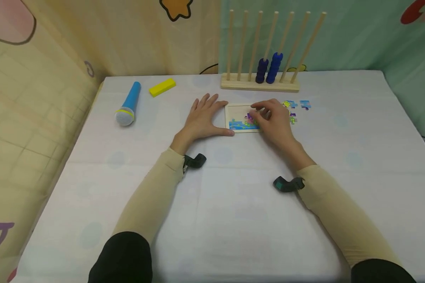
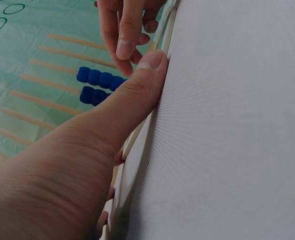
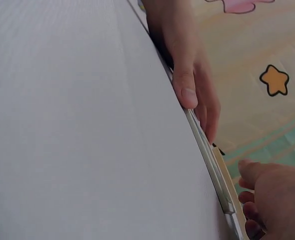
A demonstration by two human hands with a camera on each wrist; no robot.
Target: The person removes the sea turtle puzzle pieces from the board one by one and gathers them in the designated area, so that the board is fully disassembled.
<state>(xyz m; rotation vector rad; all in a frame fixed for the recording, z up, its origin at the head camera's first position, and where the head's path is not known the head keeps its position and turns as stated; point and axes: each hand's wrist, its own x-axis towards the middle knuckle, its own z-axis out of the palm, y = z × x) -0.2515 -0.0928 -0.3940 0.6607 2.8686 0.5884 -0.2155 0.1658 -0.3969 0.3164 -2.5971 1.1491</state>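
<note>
Beyond the hands stands a bead rack [image 1: 260, 85], 2 of its pegs loaded; on its near side, the left hand [image 1: 201, 122] is spread wide against the left end of the puzzle frame [image 1: 238, 110], and the right hand [image 1: 275, 121] holds thumb and index finger close together over the frame, though whether a piece is pinched cannot be told. The frame lies between the 2 hands, its visible near strip filled with fitted pieces [image 1: 238, 125] and much of the far part bare; judged part-complete, with at least 3 loose pieces [image 1: 305, 104] outstanding, just right of the right hand.
</note>
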